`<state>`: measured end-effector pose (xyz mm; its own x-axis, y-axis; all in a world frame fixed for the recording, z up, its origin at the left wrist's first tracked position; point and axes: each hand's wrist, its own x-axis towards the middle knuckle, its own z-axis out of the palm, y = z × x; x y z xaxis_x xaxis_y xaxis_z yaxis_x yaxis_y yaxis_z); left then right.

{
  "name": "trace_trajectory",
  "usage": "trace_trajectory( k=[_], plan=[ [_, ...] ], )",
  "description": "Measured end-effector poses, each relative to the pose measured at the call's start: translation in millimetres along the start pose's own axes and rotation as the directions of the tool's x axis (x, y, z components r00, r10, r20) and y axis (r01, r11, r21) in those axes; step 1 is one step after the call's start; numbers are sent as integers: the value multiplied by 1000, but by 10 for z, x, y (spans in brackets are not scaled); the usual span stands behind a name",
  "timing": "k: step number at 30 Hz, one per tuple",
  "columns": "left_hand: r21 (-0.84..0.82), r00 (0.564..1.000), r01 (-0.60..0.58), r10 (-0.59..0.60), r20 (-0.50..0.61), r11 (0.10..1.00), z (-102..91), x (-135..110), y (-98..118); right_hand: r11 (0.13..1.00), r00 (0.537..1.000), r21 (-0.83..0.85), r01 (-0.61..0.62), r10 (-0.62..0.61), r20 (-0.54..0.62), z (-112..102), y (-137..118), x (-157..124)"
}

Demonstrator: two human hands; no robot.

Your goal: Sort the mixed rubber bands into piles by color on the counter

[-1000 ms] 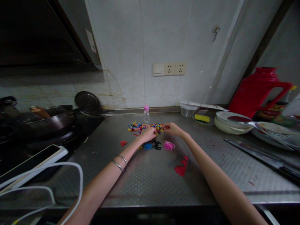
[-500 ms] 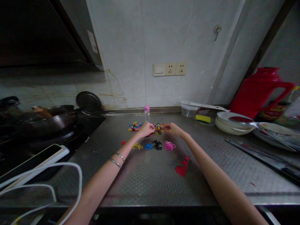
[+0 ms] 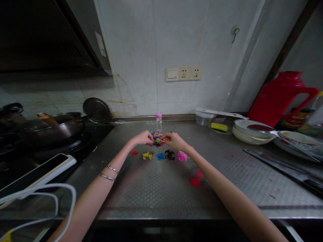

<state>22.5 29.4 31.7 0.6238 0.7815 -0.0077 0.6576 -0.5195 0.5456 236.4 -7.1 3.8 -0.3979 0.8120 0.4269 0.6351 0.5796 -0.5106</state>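
A mixed heap of small coloured elastic bands (image 3: pixel 157 138) lies on the steel counter (image 3: pixel 161 188), squeezed between my two hands. My left hand (image 3: pixel 143 137) curls against its left side and my right hand (image 3: pixel 173 140) presses its right side, fingers bent. In front of the heap sit small sorted piles: red (image 3: pixel 134 153), yellow (image 3: pixel 147 155), blue (image 3: pixel 160 156), black (image 3: pixel 170 154) and pink (image 3: pixel 182 156). A tiny bottle with a pink cap (image 3: pixel 158 121) stands just behind the heap.
A wok (image 3: pixel 54 127) sits on the stove at left, with a phone (image 3: pixel 37 171) and white cable (image 3: pixel 40 201) nearer me. Bowls and plates (image 3: pixel 252 131), a yellow sponge (image 3: pixel 218 127), a red thermos (image 3: pixel 280 99) and a knife (image 3: pixel 282 166) stand at right. Red stains (image 3: pixel 196 179) mark the counter.
The spread-out line of mixed bands has been pushed together into one tight heap. Both hands moved inward toward each other; the yellow pile is uncovered.
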Motion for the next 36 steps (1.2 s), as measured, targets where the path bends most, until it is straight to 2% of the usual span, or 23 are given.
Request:
trace_trajectory(
  k=[4, 7, 11, 14, 17, 20, 22, 24, 29, 36],
  plan=[
    [6, 999, 32, -32, 43, 999, -48, -115, -44, 996, 997, -58, 72, -70, 29, 177, -308, -67],
    [-24, 985, 88, -83, 152, 996, -65, -171, -33, 989, 987, -32, 142, -139, 81, 270, -453, -117],
    [-26, 945, 134, -120, 304, 991, -69, -213, -22, 974, 960, 45, 221, -225, 166, 327, -506, -139],
    [-11, 923, 150, -136, 361, 989, -93, -239, -24, 967, 955, 83, 240, -251, 158, 305, -483, -118],
    [-11, 947, 136, -126, 294, 991, -135, -256, -57, 969, 970, 115, 220, -230, 82, 235, -414, -76],
    [-28, 987, 120, -116, 115, 992, -153, -248, -142, 977, 984, 116, 176, -178, 9, 141, -295, -31],
    [-17, 994, 112, -112, 2, 994, -135, -230, -214, 985, 990, 98, 140, -137, -31, 73, -199, -12],
    [11, 992, 105, -104, -65, 994, -98, -208, -277, 992, 995, 86, 90, -86, -57, 7, -103, -5],
    [49, 991, 98, -93, -95, 994, 8, -161, -350, 997, 996, 74, -23, 30, -87, -90, 87, -24],
    [72, 991, 113, -107, -76, 991, 72, -163, -314, 998, 996, 15, -59, 60, -65, -86, 190, -43]
  ],
)
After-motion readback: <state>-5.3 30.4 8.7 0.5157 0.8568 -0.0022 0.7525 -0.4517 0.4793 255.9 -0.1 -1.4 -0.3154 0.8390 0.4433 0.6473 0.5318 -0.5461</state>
